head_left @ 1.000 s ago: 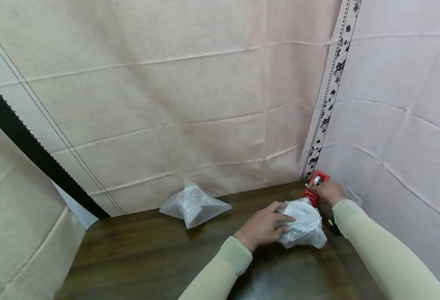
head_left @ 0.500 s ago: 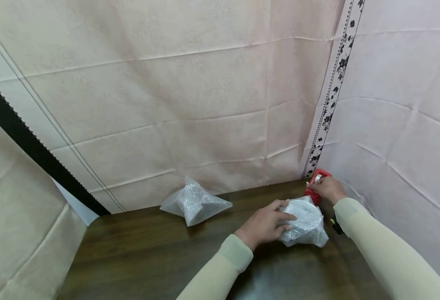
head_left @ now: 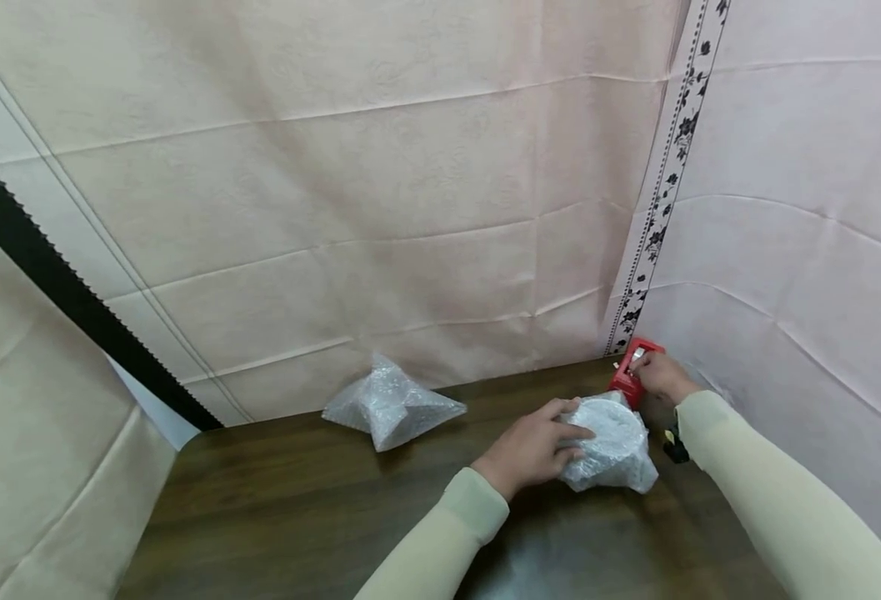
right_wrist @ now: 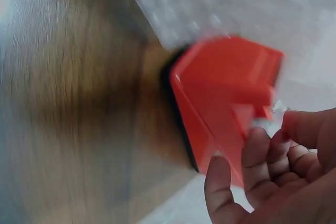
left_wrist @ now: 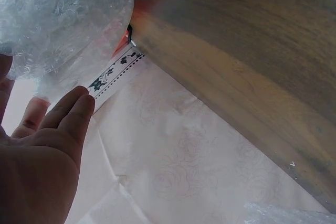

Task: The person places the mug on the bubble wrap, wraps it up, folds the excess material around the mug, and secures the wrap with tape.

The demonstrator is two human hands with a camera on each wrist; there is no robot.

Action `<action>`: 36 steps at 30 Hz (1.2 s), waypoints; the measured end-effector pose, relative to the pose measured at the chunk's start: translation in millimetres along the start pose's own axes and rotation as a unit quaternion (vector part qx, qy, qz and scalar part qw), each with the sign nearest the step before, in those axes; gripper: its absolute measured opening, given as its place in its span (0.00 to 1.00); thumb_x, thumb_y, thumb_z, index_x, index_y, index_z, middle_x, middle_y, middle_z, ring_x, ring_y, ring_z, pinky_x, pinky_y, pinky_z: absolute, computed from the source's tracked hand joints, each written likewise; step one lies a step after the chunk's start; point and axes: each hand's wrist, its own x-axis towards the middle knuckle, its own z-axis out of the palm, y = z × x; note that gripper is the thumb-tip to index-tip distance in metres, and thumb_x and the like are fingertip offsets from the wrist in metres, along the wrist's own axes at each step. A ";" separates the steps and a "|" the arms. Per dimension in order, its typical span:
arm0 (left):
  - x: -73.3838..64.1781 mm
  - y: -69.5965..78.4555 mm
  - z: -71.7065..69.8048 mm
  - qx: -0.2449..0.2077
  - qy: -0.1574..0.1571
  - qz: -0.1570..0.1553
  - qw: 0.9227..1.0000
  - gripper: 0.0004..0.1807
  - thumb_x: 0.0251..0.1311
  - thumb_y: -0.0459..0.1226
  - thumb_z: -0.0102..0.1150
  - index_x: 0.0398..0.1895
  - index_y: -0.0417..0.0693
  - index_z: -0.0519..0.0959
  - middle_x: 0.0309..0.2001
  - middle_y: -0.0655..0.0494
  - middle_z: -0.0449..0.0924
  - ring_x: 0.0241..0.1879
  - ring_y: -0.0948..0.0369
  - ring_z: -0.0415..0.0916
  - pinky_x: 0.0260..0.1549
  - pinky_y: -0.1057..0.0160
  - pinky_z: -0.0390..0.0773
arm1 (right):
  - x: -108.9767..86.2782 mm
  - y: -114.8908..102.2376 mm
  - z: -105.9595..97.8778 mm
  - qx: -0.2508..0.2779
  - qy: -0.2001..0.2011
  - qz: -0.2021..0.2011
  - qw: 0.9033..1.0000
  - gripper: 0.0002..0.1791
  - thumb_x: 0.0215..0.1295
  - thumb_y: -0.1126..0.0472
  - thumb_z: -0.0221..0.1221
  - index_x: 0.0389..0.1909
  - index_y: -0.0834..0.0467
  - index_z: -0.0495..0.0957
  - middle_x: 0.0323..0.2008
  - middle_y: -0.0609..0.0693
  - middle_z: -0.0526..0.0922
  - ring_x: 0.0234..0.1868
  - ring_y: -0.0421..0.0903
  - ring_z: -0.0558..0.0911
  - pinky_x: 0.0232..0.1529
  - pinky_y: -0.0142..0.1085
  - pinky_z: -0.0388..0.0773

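A bubble-wrapped bundle [head_left: 614, 429] with a round top sits on the brown table, and in the left wrist view its wrap [left_wrist: 63, 19] fills the upper left corner. My left hand [head_left: 533, 446] rests against its left side, fingers fairly straight and spread. Just behind the bundle stands a red tape dispenser [head_left: 626, 383] with a black base. The right hand [head_left: 661, 375] reaches to it, and the right wrist view shows thumb and index finger pinching the end of the clear tape [right_wrist: 272, 123] beside the red body [right_wrist: 220, 87].
Another bubble-wrapped piece [head_left: 391, 408], pointed at its corners, lies further left near the table's back edge. A small black and yellow item [head_left: 675, 447] lies beside the right sleeve. Pale cloth [head_left: 410, 208] hangs behind the table [head_left: 282, 508] and on both sides.
The right hand's fingertips have shifted slightly right over the tape dispenser, leaving more of its red front showing. The left hand and the bundle hold their place.
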 end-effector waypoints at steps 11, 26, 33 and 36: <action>-1.1 1.1 7.6 -0.005 0.004 -0.005 1.000 0.19 0.82 0.45 0.68 0.71 0.67 0.89 0.85 0.59 0.71 0.81 0.66 0.75 0.71 0.70 0.82 | -24.0 8.6 -2.2 0.094 -0.050 0.018 0.994 0.16 0.90 0.66 0.43 0.58 0.74 0.74 0.39 0.55 0.85 0.31 0.41 0.81 0.30 0.37 0.75; 1.5 7.4 4.2 -0.014 0.008 -0.011 1.000 0.19 0.81 0.45 0.68 0.71 0.66 0.88 0.86 0.58 0.71 0.80 0.64 0.77 0.72 0.68 0.82 | -60.7 -16.2 -17.3 0.453 -0.130 0.112 0.875 0.19 0.89 0.62 0.55 0.36 0.53 0.90 0.28 0.43 0.90 0.28 0.33 0.83 0.34 0.25 0.83; 1.2 3.7 4.0 -0.020 0.006 -0.032 0.999 0.20 0.80 0.46 0.69 0.71 0.69 0.88 0.87 0.61 0.70 0.79 0.64 0.79 0.73 0.65 0.83 | -66.9 -27.3 -14.7 0.463 -0.168 0.103 0.864 0.17 0.91 0.61 0.52 0.43 0.55 0.89 0.35 0.44 0.92 0.32 0.32 0.85 0.36 0.23 0.84; -0.5 3.9 6.6 -0.024 0.002 -0.037 0.999 0.20 0.80 0.47 0.69 0.71 0.70 0.88 0.87 0.62 0.69 0.79 0.64 0.78 0.74 0.64 0.83 | -67.9 -21.9 -15.7 0.437 -0.127 0.119 0.882 0.13 0.92 0.57 0.49 0.49 0.56 0.81 0.33 0.43 0.89 0.31 0.34 0.85 0.35 0.24 0.84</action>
